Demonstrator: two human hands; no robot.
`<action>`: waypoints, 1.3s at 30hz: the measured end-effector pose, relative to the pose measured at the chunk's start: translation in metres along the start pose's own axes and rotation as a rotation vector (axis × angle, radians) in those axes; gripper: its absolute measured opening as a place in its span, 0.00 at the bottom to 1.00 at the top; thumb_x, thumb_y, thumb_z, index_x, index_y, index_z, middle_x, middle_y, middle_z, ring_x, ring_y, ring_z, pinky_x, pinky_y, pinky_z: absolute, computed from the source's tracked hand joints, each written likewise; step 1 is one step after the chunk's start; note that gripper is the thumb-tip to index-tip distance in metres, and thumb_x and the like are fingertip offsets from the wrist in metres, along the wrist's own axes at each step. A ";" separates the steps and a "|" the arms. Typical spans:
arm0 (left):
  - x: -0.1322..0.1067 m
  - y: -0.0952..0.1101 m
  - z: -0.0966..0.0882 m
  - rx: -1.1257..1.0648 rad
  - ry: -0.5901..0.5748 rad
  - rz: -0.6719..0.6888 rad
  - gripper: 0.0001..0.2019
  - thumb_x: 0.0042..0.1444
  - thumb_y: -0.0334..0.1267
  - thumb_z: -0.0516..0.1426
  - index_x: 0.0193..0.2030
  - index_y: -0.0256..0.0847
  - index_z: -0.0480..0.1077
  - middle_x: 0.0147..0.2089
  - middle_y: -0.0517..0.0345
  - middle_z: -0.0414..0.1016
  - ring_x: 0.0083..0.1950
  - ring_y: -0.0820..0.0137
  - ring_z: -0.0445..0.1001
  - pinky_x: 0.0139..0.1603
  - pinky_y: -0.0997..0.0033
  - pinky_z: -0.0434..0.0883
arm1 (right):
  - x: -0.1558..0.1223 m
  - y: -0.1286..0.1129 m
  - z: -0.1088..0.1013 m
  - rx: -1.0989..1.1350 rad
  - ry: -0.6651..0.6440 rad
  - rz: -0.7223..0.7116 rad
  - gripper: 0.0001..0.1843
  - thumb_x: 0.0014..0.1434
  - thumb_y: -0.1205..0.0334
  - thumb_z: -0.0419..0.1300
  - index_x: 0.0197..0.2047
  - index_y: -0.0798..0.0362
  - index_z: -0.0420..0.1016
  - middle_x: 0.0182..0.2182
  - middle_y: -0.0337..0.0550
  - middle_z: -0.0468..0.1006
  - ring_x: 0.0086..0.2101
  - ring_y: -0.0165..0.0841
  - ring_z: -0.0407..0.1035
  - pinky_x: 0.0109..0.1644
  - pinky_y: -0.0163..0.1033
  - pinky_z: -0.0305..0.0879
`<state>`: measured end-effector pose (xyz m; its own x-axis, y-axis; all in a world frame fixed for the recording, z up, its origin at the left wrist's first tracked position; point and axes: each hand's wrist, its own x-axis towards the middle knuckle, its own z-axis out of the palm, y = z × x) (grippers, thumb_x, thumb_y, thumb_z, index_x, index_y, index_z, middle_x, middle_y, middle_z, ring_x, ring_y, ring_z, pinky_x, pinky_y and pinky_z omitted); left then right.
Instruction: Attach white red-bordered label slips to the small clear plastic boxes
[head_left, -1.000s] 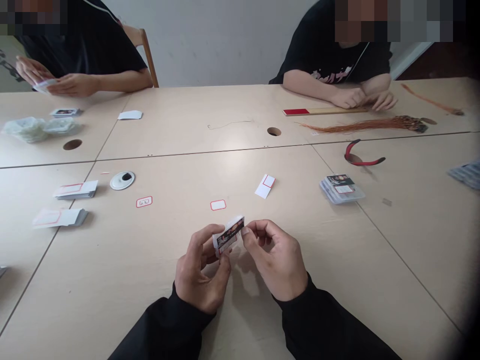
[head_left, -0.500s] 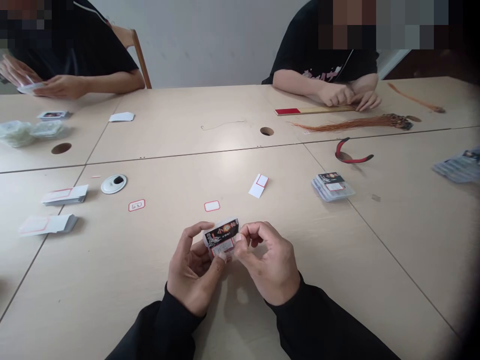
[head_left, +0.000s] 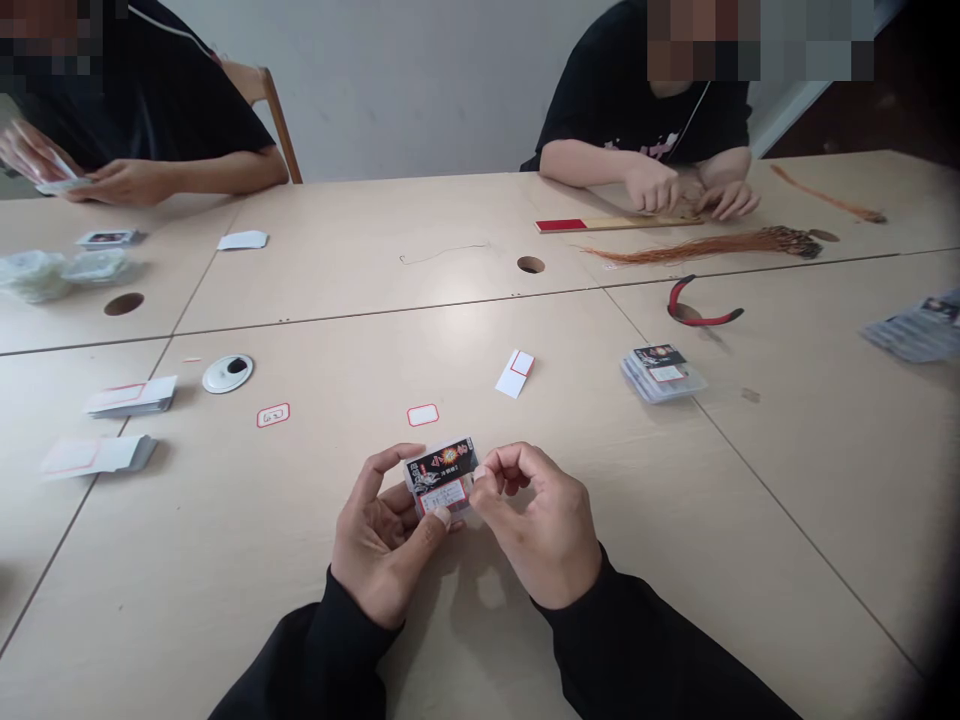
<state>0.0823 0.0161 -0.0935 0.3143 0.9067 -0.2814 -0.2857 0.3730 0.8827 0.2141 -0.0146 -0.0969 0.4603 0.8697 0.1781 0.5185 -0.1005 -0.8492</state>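
My left hand holds a small clear packet with a black printed card and a red-bordered white label, thumb pressing its lower edge. My right hand pinches the packet's right edge with thumb and forefinger. Both hands hover just above the beige table in front of me. A loose red-bordered label lies just beyond the packet.
A stack of finished packets lies to the right, a label sheet ahead, another label and a white cable cap to the left, label stacks far left. Two people sit opposite, working with their hands; orange tassels and red pliers lie near one.
The packet has been turned from tilted on edge to face up toward me. My hands have stayed in nearly the same spot; the view shifted slightly.
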 end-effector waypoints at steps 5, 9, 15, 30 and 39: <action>0.001 -0.001 -0.001 0.000 0.001 0.020 0.29 0.44 0.36 0.68 0.51 0.39 0.59 0.38 0.51 0.80 0.36 0.67 0.79 0.35 0.73 0.76 | 0.002 0.003 0.001 0.019 0.015 0.042 0.05 0.50 0.62 0.56 0.24 0.52 0.67 0.20 0.34 0.67 0.23 0.27 0.60 0.28 0.33 0.58; 0.001 -0.001 -0.001 0.009 -0.002 0.021 0.29 0.44 0.37 0.67 0.51 0.40 0.59 0.38 0.51 0.80 0.36 0.67 0.79 0.35 0.74 0.75 | 0.004 0.002 -0.001 0.050 0.003 0.058 0.07 0.53 0.58 0.56 0.27 0.52 0.69 0.23 0.36 0.69 0.25 0.29 0.62 0.32 0.35 0.61; 0.001 -0.002 -0.002 0.015 -0.017 0.019 0.28 0.46 0.37 0.67 0.51 0.40 0.59 0.39 0.50 0.80 0.36 0.68 0.79 0.36 0.73 0.75 | 0.003 0.002 -0.001 0.040 -0.027 0.067 0.13 0.53 0.52 0.58 0.36 0.53 0.71 0.27 0.39 0.71 0.29 0.31 0.64 0.36 0.38 0.63; 0.001 -0.001 -0.003 0.022 -0.026 -0.016 0.29 0.45 0.36 0.67 0.51 0.39 0.59 0.38 0.51 0.80 0.34 0.69 0.78 0.36 0.73 0.75 | 0.005 0.002 0.000 0.182 -0.092 0.143 0.14 0.57 0.50 0.57 0.35 0.53 0.71 0.30 0.40 0.75 0.30 0.31 0.65 0.36 0.36 0.64; 0.001 0.000 -0.003 0.019 -0.034 -0.018 0.29 0.45 0.36 0.67 0.51 0.39 0.59 0.37 0.51 0.80 0.35 0.69 0.78 0.35 0.73 0.76 | 0.005 0.002 -0.002 0.216 -0.111 0.172 0.14 0.60 0.51 0.54 0.32 0.53 0.71 0.26 0.39 0.72 0.28 0.30 0.64 0.34 0.36 0.62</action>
<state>0.0795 0.0182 -0.0948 0.3500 0.8926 -0.2842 -0.2631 0.3849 0.8847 0.2189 -0.0113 -0.0971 0.4402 0.8976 -0.0232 0.2690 -0.1565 -0.9504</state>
